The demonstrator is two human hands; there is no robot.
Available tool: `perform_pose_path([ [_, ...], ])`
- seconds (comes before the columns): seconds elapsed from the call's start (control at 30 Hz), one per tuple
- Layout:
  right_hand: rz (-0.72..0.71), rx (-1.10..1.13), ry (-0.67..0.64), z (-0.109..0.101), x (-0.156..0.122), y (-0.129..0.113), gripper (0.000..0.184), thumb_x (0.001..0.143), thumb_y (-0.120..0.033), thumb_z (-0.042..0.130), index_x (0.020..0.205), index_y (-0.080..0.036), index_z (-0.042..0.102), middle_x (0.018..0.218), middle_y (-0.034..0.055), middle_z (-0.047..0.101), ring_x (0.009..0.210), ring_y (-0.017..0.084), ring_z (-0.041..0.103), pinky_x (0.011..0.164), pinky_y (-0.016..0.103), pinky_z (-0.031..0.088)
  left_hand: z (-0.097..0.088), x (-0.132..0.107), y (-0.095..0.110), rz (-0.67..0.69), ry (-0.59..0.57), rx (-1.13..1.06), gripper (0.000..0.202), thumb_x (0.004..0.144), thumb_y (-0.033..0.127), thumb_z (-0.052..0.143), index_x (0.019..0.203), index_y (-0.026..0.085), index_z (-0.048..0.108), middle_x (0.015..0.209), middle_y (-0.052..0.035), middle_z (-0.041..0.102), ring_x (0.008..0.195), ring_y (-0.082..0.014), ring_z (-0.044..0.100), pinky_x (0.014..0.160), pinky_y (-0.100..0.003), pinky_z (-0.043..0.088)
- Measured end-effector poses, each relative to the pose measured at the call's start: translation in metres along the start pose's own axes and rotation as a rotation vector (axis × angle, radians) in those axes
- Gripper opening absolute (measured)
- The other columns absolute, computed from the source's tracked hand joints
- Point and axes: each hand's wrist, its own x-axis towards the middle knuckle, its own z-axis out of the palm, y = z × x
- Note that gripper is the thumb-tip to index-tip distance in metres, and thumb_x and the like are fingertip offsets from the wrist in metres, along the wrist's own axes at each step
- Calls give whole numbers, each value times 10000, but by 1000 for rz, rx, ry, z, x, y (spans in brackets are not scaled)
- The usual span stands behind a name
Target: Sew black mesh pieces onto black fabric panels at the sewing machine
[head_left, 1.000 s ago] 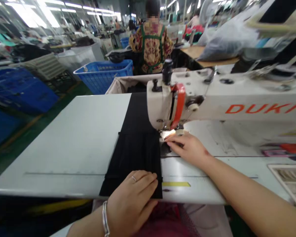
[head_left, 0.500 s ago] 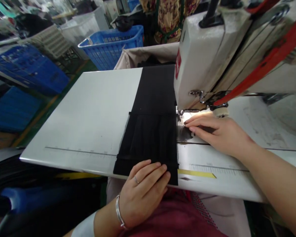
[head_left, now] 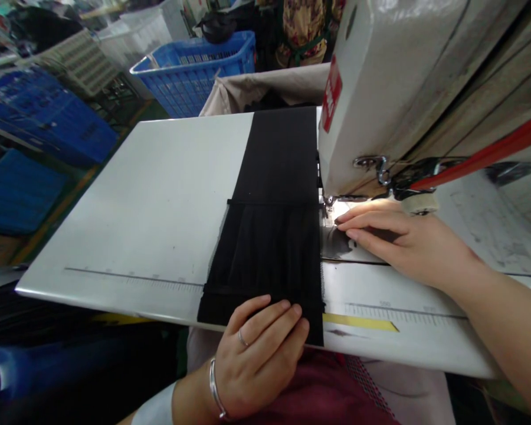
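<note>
A strip of black fabric (head_left: 265, 242) lies along the white sewing table, its right edge beside the presser foot (head_left: 328, 203) of the sewing machine (head_left: 371, 100). My left hand (head_left: 265, 348), wearing a ring and a bracelet, rests flat on the near end of the fabric, fingers stretched out. My right hand (head_left: 402, 236) is at the lit needle area, just right of the fabric. Its fingertips are drawn together close to the metal plate (head_left: 338, 245). Whatever they pinch, if anything, is too small to make out.
The white table (head_left: 159, 195) has printed rulers and a yellow tape strip (head_left: 360, 321) near its front edge. Beyond it stand a cloth-lined bin (head_left: 287, 77) and a blue basket (head_left: 194, 71). More blue crates (head_left: 48, 112) stand at the left. A red strap (head_left: 491, 153) crosses the machine.
The view has shifted closer, so the machine looks larger. Both hands keep about the same place relative to the fabric and the needle area.
</note>
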Motion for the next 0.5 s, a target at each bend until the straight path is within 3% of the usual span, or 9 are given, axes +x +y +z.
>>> perform_pose_path([
  [0.5,-36,-20,-5,0,0,2,197,929,-309,518,1048,-302,675,1133,-31,686,1085,195,626,952,369,498,-2,3,2,-21,16,12,230,847,126,637,1062,188,690,1116,14,699,1065,-152,617,1079,-333,427],
])
